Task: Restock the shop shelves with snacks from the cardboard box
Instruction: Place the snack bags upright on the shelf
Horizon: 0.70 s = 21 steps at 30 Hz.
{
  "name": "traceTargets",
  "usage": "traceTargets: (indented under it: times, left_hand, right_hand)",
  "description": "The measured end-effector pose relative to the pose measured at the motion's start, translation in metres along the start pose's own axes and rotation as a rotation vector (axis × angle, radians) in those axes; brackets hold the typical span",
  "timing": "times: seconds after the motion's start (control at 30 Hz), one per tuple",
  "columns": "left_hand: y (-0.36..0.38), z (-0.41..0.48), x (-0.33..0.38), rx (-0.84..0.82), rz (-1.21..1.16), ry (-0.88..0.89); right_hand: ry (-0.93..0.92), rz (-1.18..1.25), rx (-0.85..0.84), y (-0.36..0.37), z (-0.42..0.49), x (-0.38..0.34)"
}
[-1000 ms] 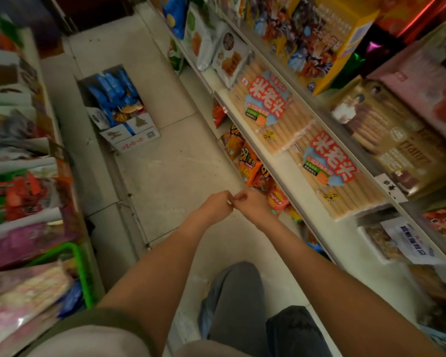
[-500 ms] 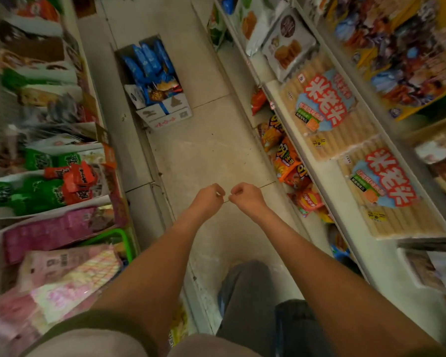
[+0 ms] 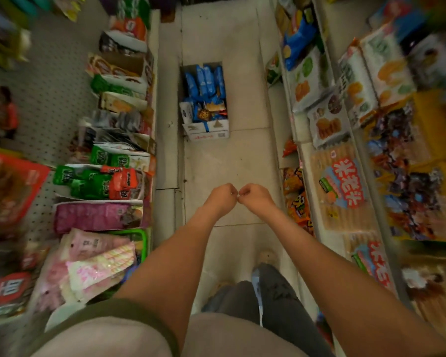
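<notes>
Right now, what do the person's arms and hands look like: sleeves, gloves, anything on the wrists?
Both forearms are bare. The left hand and right hand wear no gloves, and no watch or bracelet shows on either wrist. The left sleeve is short, pale beige, with a dark olive band along its hem.

The cardboard box (image 3: 206,131) is matt printed card, and the blue packets (image 3: 206,83) in it are glossy, creased plastic film. The floor (image 3: 229,163) is pale matt tile, scuffed and stained. The pegboard (image 3: 52,99) on the left is a dull, perforated panel. The right-hand shelf (image 3: 305,155) looks smooth and white-painted; the rice-stick pack (image 3: 343,194) on it is shiny clear film. The green basket rim (image 3: 146,240) is smooth plastic. The trousers (image 3: 281,300) and shirt (image 3: 101,338) are matt cloth
</notes>
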<state>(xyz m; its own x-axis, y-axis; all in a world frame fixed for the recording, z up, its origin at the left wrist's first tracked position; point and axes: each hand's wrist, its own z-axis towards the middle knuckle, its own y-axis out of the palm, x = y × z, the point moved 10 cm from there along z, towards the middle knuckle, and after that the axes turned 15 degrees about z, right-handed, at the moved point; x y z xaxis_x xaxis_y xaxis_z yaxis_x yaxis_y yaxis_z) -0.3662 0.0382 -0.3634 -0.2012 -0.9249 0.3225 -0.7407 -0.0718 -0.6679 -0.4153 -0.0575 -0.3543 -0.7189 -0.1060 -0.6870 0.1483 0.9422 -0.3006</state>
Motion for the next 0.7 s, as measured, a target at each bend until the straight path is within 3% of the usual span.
traceTargets:
  times: [0.3, 0.7]
  left_hand:
    - [-0.096, 0.017, 0.004, 0.075, 0.014, -0.172]
    - [-0.216, 0.169, -0.005, -0.029, 0.063, -0.212]
  right_hand:
    - [-0.081, -0.14, -0.159, -0.008, 0.045, -0.11]
    - [-0.01, -0.16, -0.164, -0.02, 0.195, -0.224]
